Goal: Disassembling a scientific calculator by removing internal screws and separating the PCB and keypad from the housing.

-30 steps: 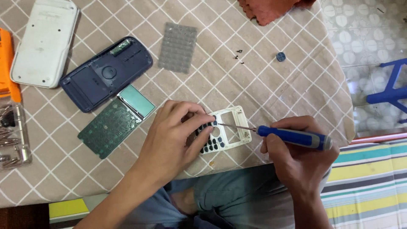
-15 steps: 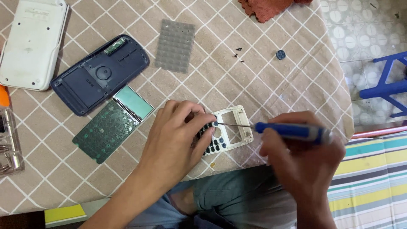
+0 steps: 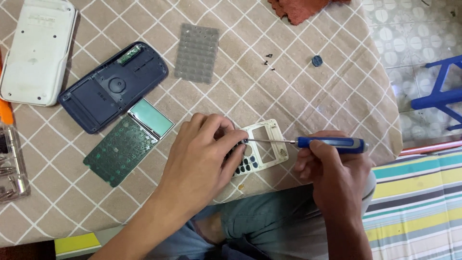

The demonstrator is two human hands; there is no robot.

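Observation:
My left hand (image 3: 199, 161) presses down on a cream calculator front shell (image 3: 262, 144) near the table's front edge, its fingers covering most of the dark keys. My right hand (image 3: 334, 171) grips a blue-handled screwdriver (image 3: 329, 143). The thin metal shaft points left and its tip meets the shell right at my left fingertips. The shell's empty display window shows to the right of my fingers.
A green circuit board with a display (image 3: 127, 142), a dark blue back shell (image 3: 110, 86), a grey rubber keypad mat (image 3: 196, 53) and a white cover (image 3: 36, 50) lie on the checked tablecloth (image 3: 313, 96). Small black screws (image 3: 269, 61) and a coin cell (image 3: 316, 60) lie farther back. A bit case (image 3: 12, 163) sits left.
The view has shifted a little, so the parts on the table sit lower and further right in the frame. Both hands stay on the shell and the screwdriver, barely moved.

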